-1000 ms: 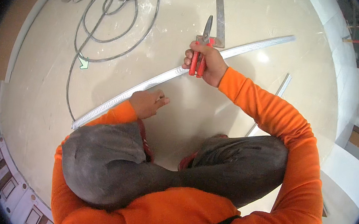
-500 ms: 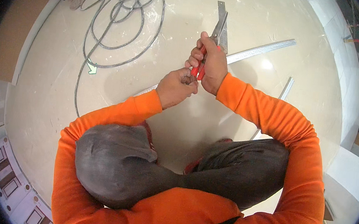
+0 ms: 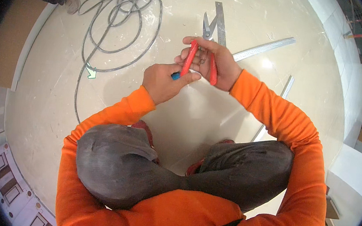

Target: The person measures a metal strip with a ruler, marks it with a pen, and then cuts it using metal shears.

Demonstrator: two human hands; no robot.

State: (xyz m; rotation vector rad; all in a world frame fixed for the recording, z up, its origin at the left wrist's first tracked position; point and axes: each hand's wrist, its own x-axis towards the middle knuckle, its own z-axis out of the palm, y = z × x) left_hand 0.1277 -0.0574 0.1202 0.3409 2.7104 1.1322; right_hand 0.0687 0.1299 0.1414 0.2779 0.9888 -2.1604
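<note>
One pair of red-handled snips [image 3: 190, 56] is held over the floor [image 3: 48, 91]: your right hand [image 3: 225, 65] loosely grasps the spread handles [image 3: 213, 70], while your left hand [image 3: 161, 83] pinches the near end of one. Opening the tool appears done; with its blades [image 3: 206, 27] parted, no cut seems under way. What remains for the metal strip [image 3: 263, 50] beyond cannot be told.
</note>
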